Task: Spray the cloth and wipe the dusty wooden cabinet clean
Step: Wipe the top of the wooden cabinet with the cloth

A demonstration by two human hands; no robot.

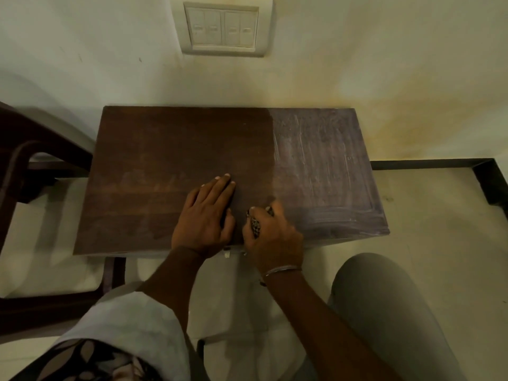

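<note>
Dark brown rectangular wooden cabinet [170,149], top: left hand [204,215] flat, fingers straight, at front-edge middle; right hand [275,237] just beside it, fingers curled round small patterned bunched cloth [255,225]; grey dusty patch [324,166] lies right of cloth, spanning front edge to back edge.

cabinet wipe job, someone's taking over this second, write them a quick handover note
Left hand: open, lying flat on the cabinet top near its front edge.
Right hand: grips the bunched patterned cloth against the top, just right of the left hand.
Done: the left and middle of the top look dark and clean.
Left: the right part is whitish with dust streaks; it likely needs wiping from the back to the front edge.
</note>
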